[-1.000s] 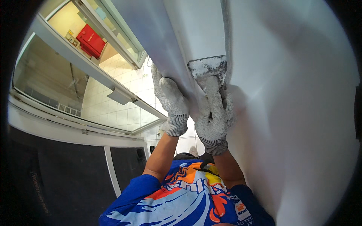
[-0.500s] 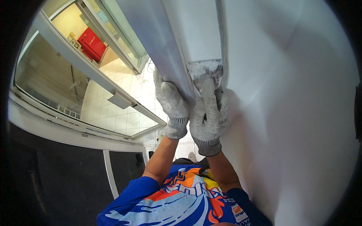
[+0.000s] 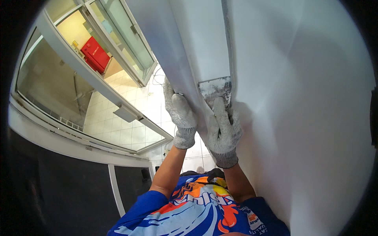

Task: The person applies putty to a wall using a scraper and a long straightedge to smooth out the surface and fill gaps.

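Both my hands wear grey knit gloves. My left hand (image 3: pixel 180 112) grips the edge of a long grey-blue strip (image 3: pixel 157 35), fingers along its outer side and thumb on its face. A white recessed channel (image 3: pixel 204 39) runs beside the strip. Inside it my right hand (image 3: pixel 224 129) holds a wide, scuffed metal scraper (image 3: pixel 214 84) flat, with fingertips pressed on the blade; the handle is hidden under the glove.
A white surface (image 3: pixel 299 118) fills the right side. At left are a glass door frame (image 3: pixel 94 90) with dark lower panels (image 3: pixel 59 177), a red wall cabinet (image 3: pixel 94 53) beyond an opening, and cables (image 3: pixel 157 76) on the tiled floor (image 3: pixel 122 102).
The scraper and my right hand have moved a little toward me along the channel. My left hand sits slightly lower in the picture, still on the strip; the view has shifted slightly too.
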Demonstrator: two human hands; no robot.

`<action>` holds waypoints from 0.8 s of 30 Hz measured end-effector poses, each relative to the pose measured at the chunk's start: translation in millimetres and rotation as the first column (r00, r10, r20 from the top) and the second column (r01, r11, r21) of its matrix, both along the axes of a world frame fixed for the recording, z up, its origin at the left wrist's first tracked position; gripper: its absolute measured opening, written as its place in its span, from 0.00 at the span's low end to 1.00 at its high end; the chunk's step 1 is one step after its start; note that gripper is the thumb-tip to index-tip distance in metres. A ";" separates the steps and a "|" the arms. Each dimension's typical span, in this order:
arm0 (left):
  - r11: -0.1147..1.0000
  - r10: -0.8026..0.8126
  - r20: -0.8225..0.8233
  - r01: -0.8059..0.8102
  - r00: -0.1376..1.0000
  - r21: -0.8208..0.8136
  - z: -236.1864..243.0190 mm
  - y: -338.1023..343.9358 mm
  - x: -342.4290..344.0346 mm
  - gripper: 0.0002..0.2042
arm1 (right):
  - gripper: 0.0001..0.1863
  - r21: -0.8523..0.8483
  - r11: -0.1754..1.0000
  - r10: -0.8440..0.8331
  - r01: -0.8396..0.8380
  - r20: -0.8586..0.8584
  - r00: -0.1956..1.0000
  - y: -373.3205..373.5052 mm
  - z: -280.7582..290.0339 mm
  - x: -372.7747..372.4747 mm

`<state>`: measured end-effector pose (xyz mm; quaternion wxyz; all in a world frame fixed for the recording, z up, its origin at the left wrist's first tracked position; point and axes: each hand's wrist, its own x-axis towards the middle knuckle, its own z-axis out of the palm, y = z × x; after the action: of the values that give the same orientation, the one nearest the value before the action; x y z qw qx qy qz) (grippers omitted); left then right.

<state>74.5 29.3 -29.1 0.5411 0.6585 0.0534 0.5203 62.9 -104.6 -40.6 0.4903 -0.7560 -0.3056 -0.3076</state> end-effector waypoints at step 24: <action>0.960 0.245 -0.019 -0.239 0.969 0.145 -47.9 28.5 4.6 0.33 | 0.29 0.095 0.995 0.008 -0.015 0.076 0.997 1.6 7.6 3.5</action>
<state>79.1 57.9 -77.0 0.4241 0.6933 0.1062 0.5729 66.4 -103.0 -33.0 0.5156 -0.7178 -0.3133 -0.3474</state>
